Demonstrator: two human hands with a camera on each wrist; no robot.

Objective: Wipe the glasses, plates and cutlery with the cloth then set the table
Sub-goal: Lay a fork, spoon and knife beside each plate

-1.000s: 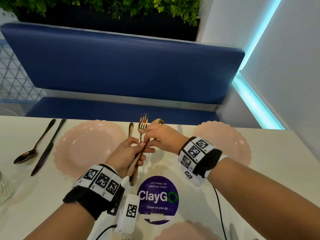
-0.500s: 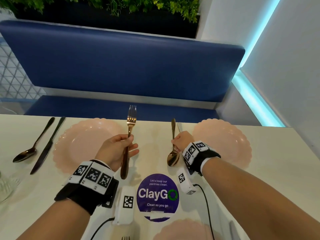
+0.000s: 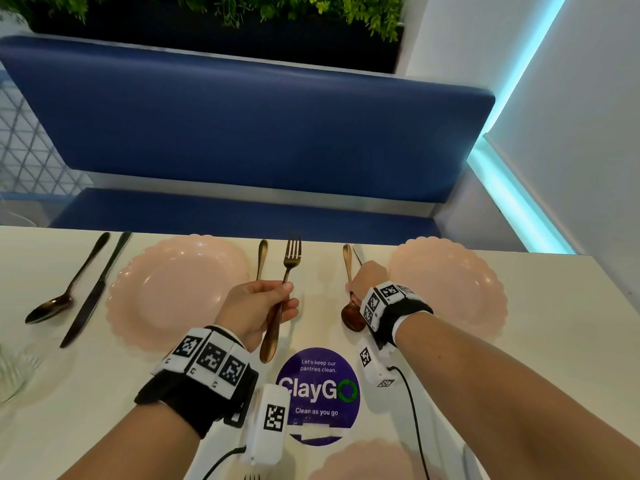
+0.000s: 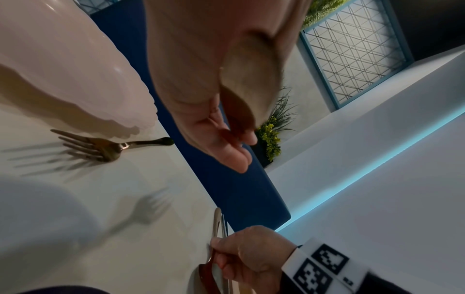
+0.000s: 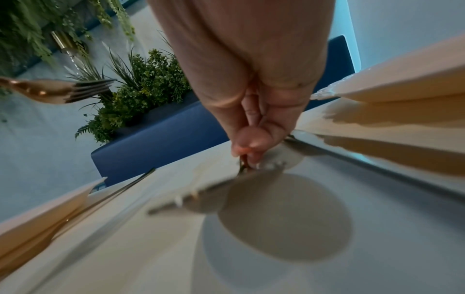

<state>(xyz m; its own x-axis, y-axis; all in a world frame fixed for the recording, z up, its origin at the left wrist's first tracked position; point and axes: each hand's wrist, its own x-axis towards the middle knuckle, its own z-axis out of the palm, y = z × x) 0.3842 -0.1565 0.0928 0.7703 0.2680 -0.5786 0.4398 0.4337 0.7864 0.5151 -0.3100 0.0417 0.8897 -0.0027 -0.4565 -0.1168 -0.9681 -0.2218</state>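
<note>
Cutlery in both hands: the left hand (image 3: 254, 308) has its fingers curled round the middle of a copper fork (image 3: 282, 292), held above the surface (image 3: 554, 341) with the tines pointing away toward the blue bench (image 3: 242, 133) and the handle end hanging down near the wrist. Just left of it, a second copper handle (image 3: 262, 258) lies on the surface beside the left pink plate (image 3: 180, 289); whether that piece is a fork or a spoon cannot be told from the head view, since the hand hides its lower end.

The right hand (image 3: 369, 278) pinches the stem of a copper spoon (image 3: 351, 315) between thumb and fingertips, bowl toward the person, low over the surface or touching it; the blurred wrist view does not settle which. A silver knife (image 3: 358, 252) lies right alongside the spoon's handle, next to the right pink plate (image 3: 446, 289).

Farther left, well apart from the hands, a dark spoon (image 3: 65, 285) and a dark knife (image 3: 97, 289) lie side by side at the outer edge of the left plate. A clear glass (image 3: 12, 372) shows at the left border. Between the forearms sits a round purple "ClayGo" sticker (image 3: 317, 393), and the rim of a third pink plate (image 3: 360, 459) peeks in at the near edge. Both wrists carry black bands with white coded tags.
</note>
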